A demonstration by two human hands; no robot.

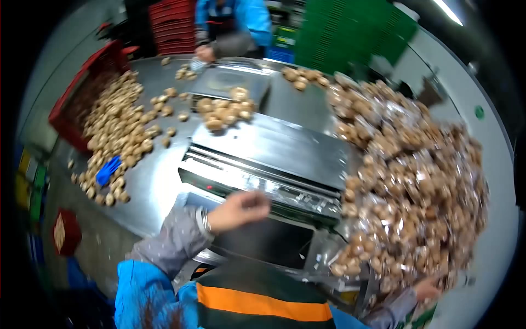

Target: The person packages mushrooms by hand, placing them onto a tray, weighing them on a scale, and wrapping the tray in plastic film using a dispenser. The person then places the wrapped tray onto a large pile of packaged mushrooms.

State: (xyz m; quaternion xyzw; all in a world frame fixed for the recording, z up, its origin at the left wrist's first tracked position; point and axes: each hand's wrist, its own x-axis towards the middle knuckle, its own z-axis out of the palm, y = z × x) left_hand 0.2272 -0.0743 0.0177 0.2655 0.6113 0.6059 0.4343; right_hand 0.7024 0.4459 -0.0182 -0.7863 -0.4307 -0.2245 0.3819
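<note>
Left hand [241,209] hovers over the front of the wrapping machine [268,164], fingers curled loosely in toward the palm, nothing visibly pinched; motion blur hides the fingertips. Wrist is cocked slightly up, bracelet at the cuff, grey sleeve running back toward 7 o'clock to a blue jacket. Forearm crosses the machine's near edge.

Right hand [426,288] sits low at 5 o'clock, partly cut off behind the pile; it appears to touch the bottom of the heap of wrapped mushroom packs [416,186], but whether it is closed on one cannot be told.

Handling judgement, packs: light, film-covered, slick and crinkly; contents soft and bruise easily. Best taken by the tray edges or cupped from below, not squeezed across the top film. Heap looks loosely stacked, so pulling from the base could start a slide.

Outward from the left hand: film roll slot and dark hot plate directly beneath it. At 12 o'clock, a small mound of loose mushrooms [224,109] on the machine's top. At 10 o'clock, a larger spread of loose mushrooms [118,131] on the steel surface [148,192], with a blue object [108,170] among them and a red crate [82,93] tipped beside. At the far side, another person's hand [205,53], blue sleeves.
</note>
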